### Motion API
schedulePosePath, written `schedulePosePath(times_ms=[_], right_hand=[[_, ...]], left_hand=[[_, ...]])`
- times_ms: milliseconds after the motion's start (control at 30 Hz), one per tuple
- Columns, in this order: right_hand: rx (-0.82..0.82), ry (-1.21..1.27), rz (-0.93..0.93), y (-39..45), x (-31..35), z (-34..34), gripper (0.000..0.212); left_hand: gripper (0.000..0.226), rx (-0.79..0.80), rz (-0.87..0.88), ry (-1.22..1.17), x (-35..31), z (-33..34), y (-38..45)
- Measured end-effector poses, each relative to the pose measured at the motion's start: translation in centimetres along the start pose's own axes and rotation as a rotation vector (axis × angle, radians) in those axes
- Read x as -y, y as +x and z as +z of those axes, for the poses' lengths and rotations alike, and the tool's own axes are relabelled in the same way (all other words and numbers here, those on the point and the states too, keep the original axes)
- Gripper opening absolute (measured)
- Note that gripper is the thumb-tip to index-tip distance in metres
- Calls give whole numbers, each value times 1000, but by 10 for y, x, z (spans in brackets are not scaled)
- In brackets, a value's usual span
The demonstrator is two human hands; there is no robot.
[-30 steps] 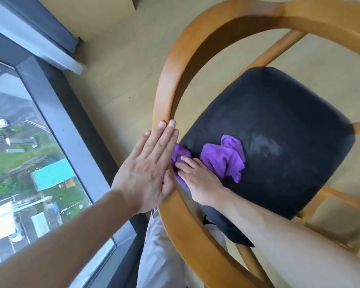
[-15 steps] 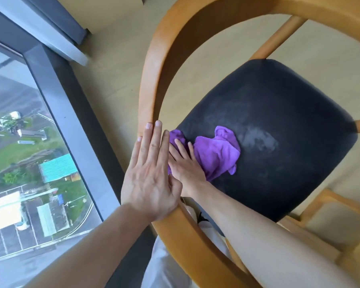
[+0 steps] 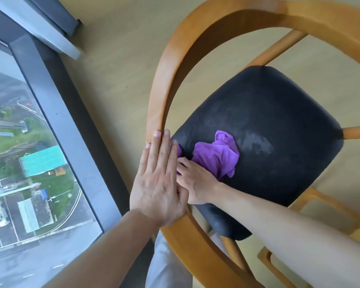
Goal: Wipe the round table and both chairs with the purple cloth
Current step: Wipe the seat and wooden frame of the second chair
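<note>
A wooden chair with a curved backrest rail (image 3: 160,96) and a dark padded seat (image 3: 279,142) fills the view from above. The purple cloth (image 3: 216,156) lies bunched on the seat's near-left part. My right hand (image 3: 195,181) presses on the cloth's left portion, fingers partly hidden behind my left hand. My left hand (image 3: 158,181) lies flat, fingers together, on the curved rail. A damp smear (image 3: 256,144) shows on the seat right of the cloth. The round table is out of view.
A floor-to-ceiling window with a dark frame (image 3: 71,125) runs along the left, close to the chair. Light wooden floor (image 3: 116,65) lies between them. Part of another wooden frame (image 3: 328,208) sits at the lower right. My light trousers (image 3: 166,262) show below.
The cloth and my right hand have shifted slightly on the seat, the fingers tucking further behind my left hand. My left hand stays flat on the rail. The camera has moved a little.
</note>
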State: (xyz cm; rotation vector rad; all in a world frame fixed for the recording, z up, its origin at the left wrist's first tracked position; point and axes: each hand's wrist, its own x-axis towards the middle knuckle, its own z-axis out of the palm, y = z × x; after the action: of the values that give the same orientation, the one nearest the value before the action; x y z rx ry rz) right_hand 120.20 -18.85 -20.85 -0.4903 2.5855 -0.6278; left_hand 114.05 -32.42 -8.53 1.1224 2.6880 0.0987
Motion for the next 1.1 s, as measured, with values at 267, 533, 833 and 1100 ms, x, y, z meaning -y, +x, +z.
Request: schedulePosePath(times_ms=[267, 533, 833, 1100], right_hand=[[-16, -61, 170, -7, 16, 16, 32], [286, -167, 34, -140, -9, 9, 15], [30, -18, 48, -51, 12, 20, 55], [364, -333, -252, -137, 2, 49, 36]], left_hand=[[76, 20, -4, 47, 1, -1, 2], [83, 63, -98, 63, -7, -12, 2], [82, -62, -299, -61, -72, 18, -57], [80, -35, -282, -32, -71, 13, -55]])
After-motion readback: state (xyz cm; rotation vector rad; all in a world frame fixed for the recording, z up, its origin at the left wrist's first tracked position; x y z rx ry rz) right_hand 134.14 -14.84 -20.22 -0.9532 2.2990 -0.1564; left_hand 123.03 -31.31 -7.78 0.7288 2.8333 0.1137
